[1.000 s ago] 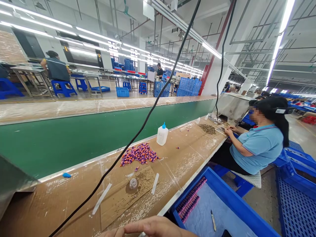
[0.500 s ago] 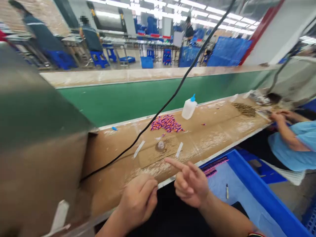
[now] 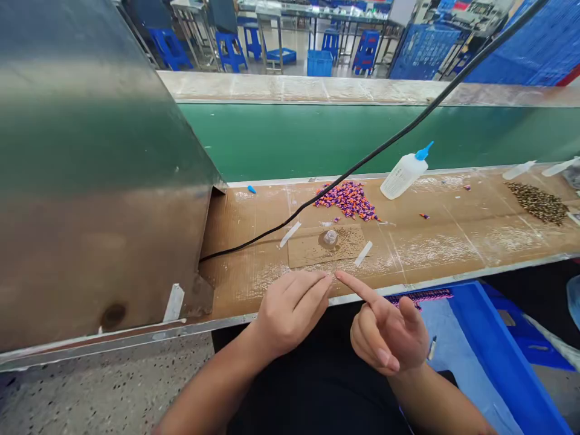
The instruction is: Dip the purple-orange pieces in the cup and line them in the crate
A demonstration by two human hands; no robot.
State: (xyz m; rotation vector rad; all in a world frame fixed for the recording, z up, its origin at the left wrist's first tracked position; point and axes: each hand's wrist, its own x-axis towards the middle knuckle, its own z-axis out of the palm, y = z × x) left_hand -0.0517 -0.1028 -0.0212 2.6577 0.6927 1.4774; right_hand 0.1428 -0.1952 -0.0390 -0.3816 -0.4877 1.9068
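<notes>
My left hand [image 3: 293,311] is held palm down over the table's front edge, its fingers pressed together and pointing right; whatever its fingertips hold, if anything, is hidden. Just right of it, my right hand [image 3: 392,335] has the index finger stretched toward the left fingertips, the thumb raised and the other fingers curled, with nothing visible in it. Beyond both hands, a cardboard piece [image 3: 301,251] is taped to the table and bears a small clear lump [image 3: 330,237] in a wet patch. Behind that lies a pile of small purple and orange pieces [image 3: 348,199].
A white bottle [image 3: 403,176] with a blue nozzle leans behind. A black cable [image 3: 385,145] crosses the view. At left stands a metal panel [image 3: 99,181]. A blue bin [image 3: 507,356] is at lower right. Small brown pieces [image 3: 537,202] lie far right.
The view has tilted down and shifted left. My left hand's fingers have straightened, and its fingertips are closer to my right index fingertip. My right palm is turned up more.
</notes>
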